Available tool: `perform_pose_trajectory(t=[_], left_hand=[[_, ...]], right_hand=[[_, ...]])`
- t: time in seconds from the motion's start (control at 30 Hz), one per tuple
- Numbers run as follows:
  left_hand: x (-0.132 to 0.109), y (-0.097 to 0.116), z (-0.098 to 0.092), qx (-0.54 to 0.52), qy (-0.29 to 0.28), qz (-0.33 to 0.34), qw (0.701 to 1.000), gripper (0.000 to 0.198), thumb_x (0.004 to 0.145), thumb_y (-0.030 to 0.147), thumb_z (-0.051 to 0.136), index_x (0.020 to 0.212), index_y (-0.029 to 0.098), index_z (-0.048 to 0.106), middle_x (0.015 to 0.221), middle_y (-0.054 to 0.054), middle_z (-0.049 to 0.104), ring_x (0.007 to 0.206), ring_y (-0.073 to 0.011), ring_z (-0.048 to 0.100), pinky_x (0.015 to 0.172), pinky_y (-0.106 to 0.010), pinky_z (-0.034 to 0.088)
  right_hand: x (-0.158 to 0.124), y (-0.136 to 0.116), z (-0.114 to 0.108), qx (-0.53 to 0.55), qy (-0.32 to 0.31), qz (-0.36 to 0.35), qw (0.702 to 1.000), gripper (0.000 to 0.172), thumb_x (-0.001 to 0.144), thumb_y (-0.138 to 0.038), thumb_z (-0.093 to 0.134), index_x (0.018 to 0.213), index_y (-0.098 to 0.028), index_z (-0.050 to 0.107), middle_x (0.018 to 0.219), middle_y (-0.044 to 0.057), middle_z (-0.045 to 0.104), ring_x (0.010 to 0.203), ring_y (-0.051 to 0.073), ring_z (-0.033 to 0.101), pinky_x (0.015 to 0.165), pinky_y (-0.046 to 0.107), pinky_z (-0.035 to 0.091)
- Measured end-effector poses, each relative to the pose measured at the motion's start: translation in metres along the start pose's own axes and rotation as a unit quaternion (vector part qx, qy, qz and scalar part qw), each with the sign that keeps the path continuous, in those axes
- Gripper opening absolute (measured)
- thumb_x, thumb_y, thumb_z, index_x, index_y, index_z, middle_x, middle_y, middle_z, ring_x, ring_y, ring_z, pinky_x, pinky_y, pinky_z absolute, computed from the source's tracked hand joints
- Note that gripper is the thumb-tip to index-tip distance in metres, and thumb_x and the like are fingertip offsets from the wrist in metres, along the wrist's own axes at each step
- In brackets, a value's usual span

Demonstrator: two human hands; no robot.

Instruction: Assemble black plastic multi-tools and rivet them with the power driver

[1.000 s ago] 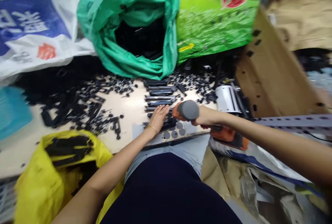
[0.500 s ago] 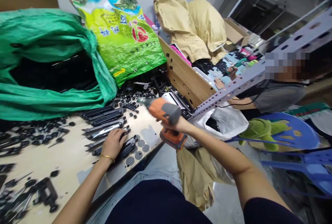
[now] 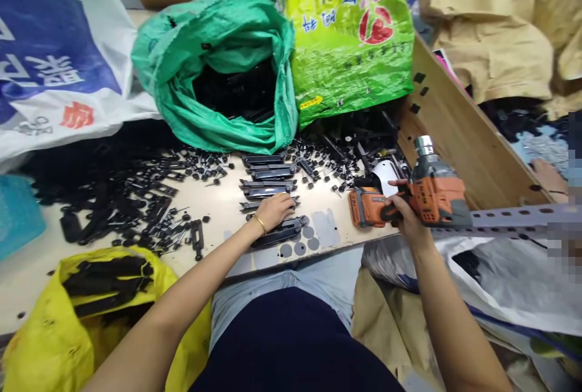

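Observation:
My right hand (image 3: 411, 219) is wrapped round the handle of an orange and grey cordless drill (image 3: 439, 195). The drill lies on its side in the grip, silver nose pointing away from me and orange battery at the left. My left hand (image 3: 274, 211) rests palm down on a row of long black plastic parts (image 3: 269, 188), fingers stretched over them towards the right. Part of the row is hidden beneath that hand. Nearest me in the row is another black part (image 3: 279, 232), beside several grey discs (image 3: 300, 248) on the worktable (image 3: 245, 259).
Loose black pieces and screws (image 3: 177, 222) are heaped at the left. Behind the row stand an open green sack (image 3: 177, 95) and a bright green printed bag (image 3: 354, 77). A yellow bag (image 3: 50, 331) sits front left. A wooden board (image 3: 468, 156) and perforated metal rail (image 3: 509, 217) border the right.
The view has swung left. The drill has moved right, away from the row, and its nose has turned from pointing left to pointing away from me. My left hand stays on the black parts.

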State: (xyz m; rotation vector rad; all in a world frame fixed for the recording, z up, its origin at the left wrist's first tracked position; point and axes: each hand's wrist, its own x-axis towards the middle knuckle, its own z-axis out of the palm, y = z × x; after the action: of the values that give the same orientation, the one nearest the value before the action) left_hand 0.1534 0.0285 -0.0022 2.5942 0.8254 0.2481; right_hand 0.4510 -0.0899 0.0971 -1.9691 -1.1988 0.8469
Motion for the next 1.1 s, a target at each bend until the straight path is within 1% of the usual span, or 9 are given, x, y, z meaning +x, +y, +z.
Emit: perform_pose_trajectory(t=[0.1, 0.47, 0.6, 0.7, 0.77, 0.83, 0.97, 1.03, 1.1], left_hand=[[0.002, -0.004, -0.003, 0.003, -0.014, 0.027, 1.000, 0.021, 0.092, 0.031, 0.047, 0.096, 0.019, 0.063, 0.095, -0.005, 0.063, 0.089, -0.0167, 0.055, 0.071, -0.025, 0.044], [0.004, -0.010, 0.002, -0.073, -0.016, 0.063, 0.995, 0.019, 0.090, 0.032, 0.051, 0.095, 0.023, 0.067, 0.093, -0.004, 0.064, 0.089, -0.0162, 0.057, 0.069, -0.023, 0.041], [0.004, -0.014, 0.000, -0.125, -0.026, 0.040, 0.991, 0.018, 0.087, 0.028, 0.054, 0.096, 0.022, 0.068, 0.097, -0.004, 0.065, 0.092, -0.0170, 0.060, 0.075, -0.024, 0.043], [0.000, -0.014, -0.001, -0.165, -0.010, 0.009, 0.986, 0.022, 0.084, 0.021, 0.056, 0.105, 0.021, 0.066, 0.100, -0.005, 0.066, 0.095, -0.0184, 0.060, 0.081, -0.026, 0.045], [-0.003, -0.014, -0.001, -0.200, -0.004, -0.010, 0.980, 0.031, 0.082, 0.014, 0.056, 0.111, 0.021, 0.062, 0.100, -0.005, 0.067, 0.093, -0.0180, 0.062, 0.083, -0.027, 0.046], [-0.006, -0.013, 0.000, -0.232, -0.006, -0.024, 0.972, 0.038, 0.079, 0.008, 0.054, 0.115, 0.020, 0.058, 0.099, -0.005, 0.068, 0.091, -0.0171, 0.063, 0.084, -0.027, 0.047], [-0.013, -0.012, -0.006, -0.234, -0.005, -0.026, 0.972, 0.042, 0.077, 0.002, 0.049, 0.115, 0.019, 0.055, 0.104, -0.006, 0.067, 0.096, -0.0170, 0.063, 0.088, -0.029, 0.048], [-0.020, -0.015, -0.015, -0.209, 0.019, -0.031, 0.977, 0.039, 0.078, 0.004, 0.050, 0.115, 0.017, 0.054, 0.112, -0.008, 0.064, 0.104, -0.0184, 0.061, 0.093, -0.032, 0.046], [-0.028, -0.020, -0.028, -0.178, 0.059, -0.056, 0.981, 0.036, 0.082, 0.009, 0.051, 0.117, 0.016, 0.054, 0.118, -0.009, 0.061, 0.110, -0.0196, 0.058, 0.097, -0.033, 0.044]], right_hand=[[0.003, 0.013, 0.002, 0.127, 0.079, -0.067, 0.986, 0.040, 0.076, -0.041, 0.061, 0.111, -0.023, 0.052, 0.088, 0.000, 0.058, 0.065, 0.011, 0.056, 0.060, 0.022, 0.049], [0.011, 0.018, 0.002, 0.196, 0.053, -0.050, 0.978, 0.044, 0.071, -0.038, 0.069, 0.111, -0.028, 0.055, 0.101, 0.001, 0.064, 0.073, 0.012, 0.062, 0.071, 0.027, 0.052], [-0.009, 0.026, -0.014, -0.010, 0.043, -0.022, 0.999, 0.038, 0.064, -0.047, 0.072, 0.091, -0.024, 0.059, 0.091, 0.007, 0.067, 0.082, 0.021, 0.063, 0.074, 0.035, 0.050], [-0.036, 0.023, -0.010, -0.280, 0.053, 0.037, 0.958, 0.035, 0.064, -0.055, 0.068, 0.065, -0.023, 0.053, 0.067, 0.009, 0.064, 0.064, 0.025, 0.060, 0.060, 0.037, 0.046], [-0.049, 0.009, 0.018, -0.349, 0.001, 0.043, 0.936, 0.037, 0.076, -0.058, 0.054, 0.063, -0.023, 0.051, 0.062, 0.008, 0.063, 0.056, 0.023, 0.058, 0.054, 0.035, 0.043], [-0.050, -0.013, 0.068, -0.326, -0.098, -0.029, 0.940, 0.036, 0.086, -0.053, 0.044, 0.070, -0.022, 0.053, 0.070, 0.008, 0.066, 0.063, 0.021, 0.061, 0.058, 0.030, 0.045], [-0.021, -0.055, 0.168, -0.439, -0.125, -0.132, 0.880, 0.033, 0.093, -0.043, 0.033, 0.094, -0.018, 0.055, 0.090, 0.015, 0.067, 0.082, 0.025, 0.062, 0.063, 0.031, 0.042], [-0.003, -0.065, 0.189, -0.465, -0.152, -0.172, 0.855, 0.032, 0.095, -0.036, 0.030, 0.100, -0.016, 0.055, 0.093, 0.015, 0.066, 0.084, 0.025, 0.061, 0.066, 0.031, 0.040], [0.012, -0.069, 0.188, -0.478, -0.178, -0.207, 0.835, 0.030, 0.096, -0.029, 0.028, 0.099, -0.016, 0.056, 0.092, 0.013, 0.066, 0.083, 0.023, 0.061, 0.067, 0.030, 0.039]])
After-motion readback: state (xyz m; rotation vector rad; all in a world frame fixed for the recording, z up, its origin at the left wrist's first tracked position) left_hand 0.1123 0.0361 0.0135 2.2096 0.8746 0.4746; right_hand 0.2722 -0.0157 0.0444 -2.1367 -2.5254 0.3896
